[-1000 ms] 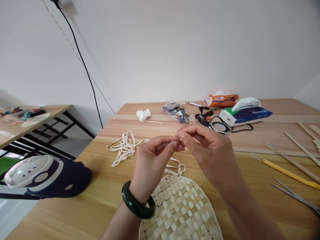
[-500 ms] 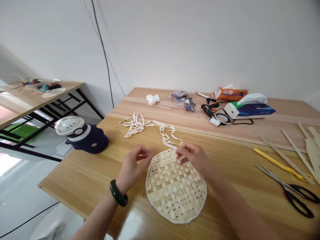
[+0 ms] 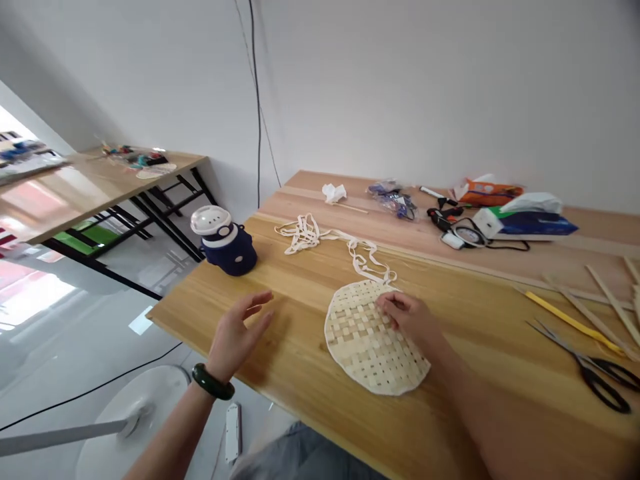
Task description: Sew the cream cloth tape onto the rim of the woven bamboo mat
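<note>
Woven from pale strips, the round flat mat (image 3: 373,337) lies near the light wooden table's (image 3: 475,373) near edge. The right hand (image 3: 407,317) rests on its far right part, fingers curled down onto the weave. To the left, well apart from the mat, the left hand (image 3: 235,333) hovers over the table, spread and holding nothing.

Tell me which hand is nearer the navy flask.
Left. The left hand hovers just nearside of the navy flask; the right hand rests on the woven mat, farther off.

Bare forearms (image 3: 170,433) — dark green bangle (image 3: 213,381) behind the left hand (image 3: 239,328).

Craft workroom: wooden table (image 3: 310,347), glue gun (image 3: 442,217), scissors (image 3: 593,377), bamboo strips (image 3: 607,300).
</note>
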{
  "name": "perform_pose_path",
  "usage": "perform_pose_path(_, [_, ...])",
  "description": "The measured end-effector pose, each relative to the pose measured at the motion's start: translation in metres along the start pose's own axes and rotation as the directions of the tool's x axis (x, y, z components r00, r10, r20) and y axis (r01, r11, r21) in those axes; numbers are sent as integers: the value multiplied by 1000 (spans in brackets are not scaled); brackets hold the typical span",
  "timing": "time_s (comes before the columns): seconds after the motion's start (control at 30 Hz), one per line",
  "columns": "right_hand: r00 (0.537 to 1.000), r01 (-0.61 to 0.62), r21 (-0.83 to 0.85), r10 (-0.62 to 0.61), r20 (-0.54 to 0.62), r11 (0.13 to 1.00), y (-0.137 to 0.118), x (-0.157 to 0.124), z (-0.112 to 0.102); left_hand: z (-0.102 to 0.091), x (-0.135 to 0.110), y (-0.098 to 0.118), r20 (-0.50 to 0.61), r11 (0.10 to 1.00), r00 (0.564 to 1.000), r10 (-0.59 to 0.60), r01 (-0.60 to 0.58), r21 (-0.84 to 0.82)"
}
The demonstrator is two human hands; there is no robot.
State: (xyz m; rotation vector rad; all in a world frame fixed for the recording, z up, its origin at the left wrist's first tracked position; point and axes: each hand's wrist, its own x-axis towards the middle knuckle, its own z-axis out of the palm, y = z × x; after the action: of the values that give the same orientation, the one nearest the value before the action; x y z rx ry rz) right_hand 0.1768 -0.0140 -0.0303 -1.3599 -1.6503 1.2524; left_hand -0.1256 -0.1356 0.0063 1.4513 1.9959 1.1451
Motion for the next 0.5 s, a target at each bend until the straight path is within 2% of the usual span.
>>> perform_pose_path(0.13, [994, 67, -95, -75, -77, 993, 7, -1, 7, 13, -20, -5, 24, 989, 993, -113, 110, 99])
perform_pose_path(0.2, [985, 127, -147, -142, -100, 981, 10, -2, 10, 22, -27, -4, -11, 996, 997, -71, 71, 58])
perform_pose_path(0.33, [966, 207, -199, -232, -111, 958, 13, -4, 13, 37, -34, 2, -68, 996, 994, 85, -87, -27])
perform_pose_path(0.5, [952, 252, -197, -279, -128, 948, 12, -7, 5, 45, -39, 5, -33, 988, 987, 154, -154, 10])
